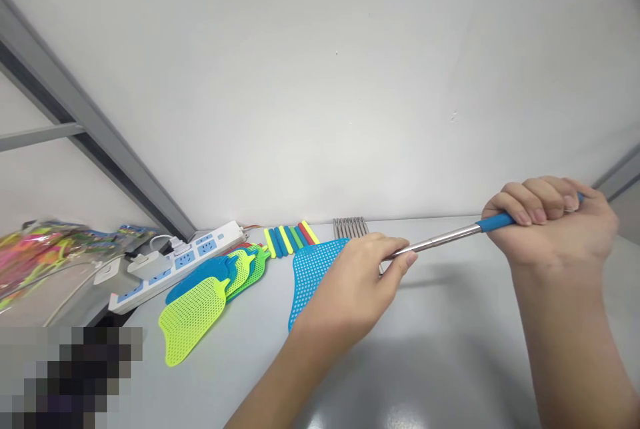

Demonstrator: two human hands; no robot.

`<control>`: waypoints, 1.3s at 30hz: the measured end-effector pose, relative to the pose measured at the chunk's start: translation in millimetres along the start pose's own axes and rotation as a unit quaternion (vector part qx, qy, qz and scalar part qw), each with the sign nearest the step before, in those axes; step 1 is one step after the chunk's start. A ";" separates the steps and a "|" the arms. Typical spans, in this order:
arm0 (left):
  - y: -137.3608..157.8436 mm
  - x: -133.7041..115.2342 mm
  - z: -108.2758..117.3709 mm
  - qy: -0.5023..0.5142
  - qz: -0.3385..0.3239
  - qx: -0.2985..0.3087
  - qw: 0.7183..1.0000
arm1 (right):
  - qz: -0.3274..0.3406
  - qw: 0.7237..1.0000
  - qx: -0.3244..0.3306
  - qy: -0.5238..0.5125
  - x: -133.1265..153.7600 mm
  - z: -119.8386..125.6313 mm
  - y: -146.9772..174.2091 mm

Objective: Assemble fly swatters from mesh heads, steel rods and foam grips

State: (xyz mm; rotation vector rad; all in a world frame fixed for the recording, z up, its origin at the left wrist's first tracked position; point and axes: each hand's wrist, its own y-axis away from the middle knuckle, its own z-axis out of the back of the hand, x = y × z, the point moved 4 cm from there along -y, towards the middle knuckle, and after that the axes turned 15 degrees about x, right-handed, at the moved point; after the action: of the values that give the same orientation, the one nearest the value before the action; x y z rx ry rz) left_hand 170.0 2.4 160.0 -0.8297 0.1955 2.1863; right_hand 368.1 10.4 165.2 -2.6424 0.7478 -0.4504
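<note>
The right hand [555,216] is closed in a fist around a blue grip [495,221], and the left hand [360,282] pinches the metal rod [445,238] that runs out of it. The rod is held aslant above the surface [440,302], toward its right side. The main risk looks to be slipping: bare steel is smooth, so a hard pull or twist from the right could slide the rod through the left hand's pinch. If the grip sits loosely, it might also come away suddenly and jerk the right hand toward the right edge.

A blue swatter head [314,269] shows partly behind the left hand; whether it is joined to the rod is hidden. If it is, a sideways push there could bend its thin plastic.

Toward the back edge lie a row of metal rods [350,227] and a row of coloured grips [291,239]; a leftward swing could scatter them, as loose round pieces roll easily. The overlapping swatter heads [195,319] near the left side could be nudged against the power strip [187,262], disturbing its plugs [147,262].
</note>
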 end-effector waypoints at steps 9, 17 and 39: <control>16.0 30.9 52.6 -0.071 0.073 -0.103 0.989 | 0.049 0.996 0.011 -0.074 11.4 10.7 -6.5; 27.7 73.8 68.7 0.213 0.165 -0.121 0.955 | 0.101 0.988 -0.003 -0.119 17.7 16.9 -7.8; 22.9 30.2 45.3 0.330 0.197 -0.183 0.905 | 0.063 0.961 0.141 -0.228 35.7 24.8 -12.7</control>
State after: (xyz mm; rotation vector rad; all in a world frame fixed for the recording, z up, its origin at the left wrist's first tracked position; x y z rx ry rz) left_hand 116.2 22.6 173.7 -1.8774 0.3088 2.2518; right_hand 412.3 7.1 155.8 -2.2869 0.6415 0.0864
